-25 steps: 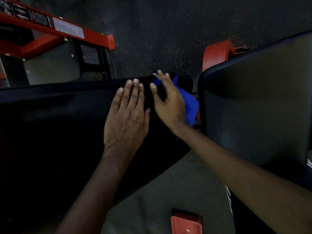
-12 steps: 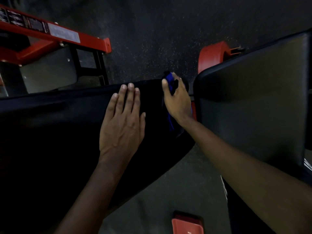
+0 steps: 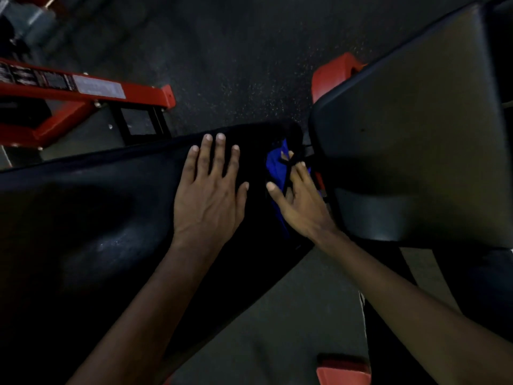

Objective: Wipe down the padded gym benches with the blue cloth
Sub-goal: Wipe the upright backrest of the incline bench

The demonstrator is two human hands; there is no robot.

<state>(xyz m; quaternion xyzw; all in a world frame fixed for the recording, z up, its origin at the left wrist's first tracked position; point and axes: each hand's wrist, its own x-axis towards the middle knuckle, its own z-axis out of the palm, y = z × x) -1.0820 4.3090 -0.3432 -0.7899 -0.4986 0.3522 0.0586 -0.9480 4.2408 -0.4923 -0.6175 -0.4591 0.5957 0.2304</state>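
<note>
The left hand [image 3: 211, 195] lies flat on the dark padded desk [image 3: 97, 218], palm down, fingers straight and slightly spread, thumb out to the right; it holds nothing. The right hand [image 3: 302, 207] is just beside it, thumb tips close but apart. Its fingers are stretched out and fanned over the blue cloth [image 3: 274, 168], pressing it down rather than pinching it.

The blue cloth sits bunched at the right end of the desk, by the far corner, partly under the right hand, with blue showing on either side of the fingers. A thin dark strip crosses the cloth by the fingertips; what it is cannot be told.

Close on the right stands a second grey pad [image 3: 416, 148], tilted; a narrow gap parts it from the desk, so the right hand has little room on that side. A red frame part [image 3: 333, 73] shows behind the grey pad's far corner. On the far left is a red machine frame [image 3: 83, 93] with a white label [image 3: 98, 86], on black supports; a speckled dark floor [image 3: 236, 51] lies beyond. Another red piece [image 3: 344, 372] sits on the floor at the near edge, between the forearms.
</note>
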